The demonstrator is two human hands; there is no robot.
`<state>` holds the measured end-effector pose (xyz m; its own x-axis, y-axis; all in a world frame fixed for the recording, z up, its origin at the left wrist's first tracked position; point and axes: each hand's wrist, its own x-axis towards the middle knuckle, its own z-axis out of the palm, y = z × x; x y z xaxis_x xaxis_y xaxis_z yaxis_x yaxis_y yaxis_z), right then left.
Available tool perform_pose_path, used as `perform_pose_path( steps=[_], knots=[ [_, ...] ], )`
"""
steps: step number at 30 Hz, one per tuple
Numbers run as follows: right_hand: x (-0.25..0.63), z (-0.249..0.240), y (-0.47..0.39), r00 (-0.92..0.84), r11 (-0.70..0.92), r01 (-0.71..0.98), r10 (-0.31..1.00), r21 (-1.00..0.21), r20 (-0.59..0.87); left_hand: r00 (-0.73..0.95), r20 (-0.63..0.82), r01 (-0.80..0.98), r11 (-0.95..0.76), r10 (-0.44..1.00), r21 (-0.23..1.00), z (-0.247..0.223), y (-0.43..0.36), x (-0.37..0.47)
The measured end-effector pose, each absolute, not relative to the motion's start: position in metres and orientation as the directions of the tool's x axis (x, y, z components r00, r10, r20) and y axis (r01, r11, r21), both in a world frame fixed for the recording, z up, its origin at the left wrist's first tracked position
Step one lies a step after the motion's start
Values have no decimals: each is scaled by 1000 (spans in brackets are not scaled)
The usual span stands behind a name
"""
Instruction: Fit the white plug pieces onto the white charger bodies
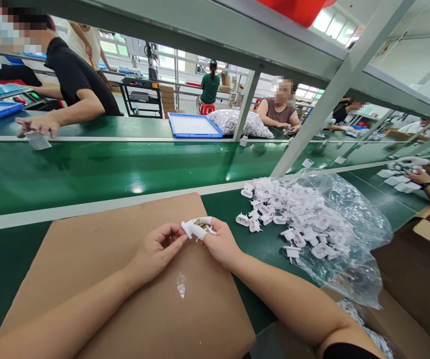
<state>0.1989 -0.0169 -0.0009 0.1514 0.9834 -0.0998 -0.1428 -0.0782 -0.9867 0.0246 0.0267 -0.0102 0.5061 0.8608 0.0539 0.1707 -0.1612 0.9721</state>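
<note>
My left hand (166, 243) pinches one end of a small white plastic plug part (187, 229) between thumb and fingertips. Opposite it, my right hand (221, 244) grips the other end, with white coverings on its thumb and a finger. Small metallic bits show between the right fingers, partly hidden. Both hands are over a brown cardboard sheet (125, 294) on the green bench. To the right spreads a heap of white plug parts (297, 209), some with pins showing, on and beside a clear plastic bag (364, 219).
A green conveyor belt (143, 169) runs across ahead, carrying small white pieces. Slanted metal posts (312, 99) stand beyond. A blue-rimmed tray (196, 125) and a full bag (237, 122) lie across it. Cardboard boxes (416, 279) are at lower right. Co-workers sit nearby; one hand (41, 124) reaches over the belt.
</note>
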Motion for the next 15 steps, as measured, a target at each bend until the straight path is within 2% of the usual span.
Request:
perform_pose_path(
  steps=[15],
  knots=[
    [197,2,-18,149,-85,-139,983,-987,-105,518,16,154,-112,855,982,-10,27,24]
  ],
)
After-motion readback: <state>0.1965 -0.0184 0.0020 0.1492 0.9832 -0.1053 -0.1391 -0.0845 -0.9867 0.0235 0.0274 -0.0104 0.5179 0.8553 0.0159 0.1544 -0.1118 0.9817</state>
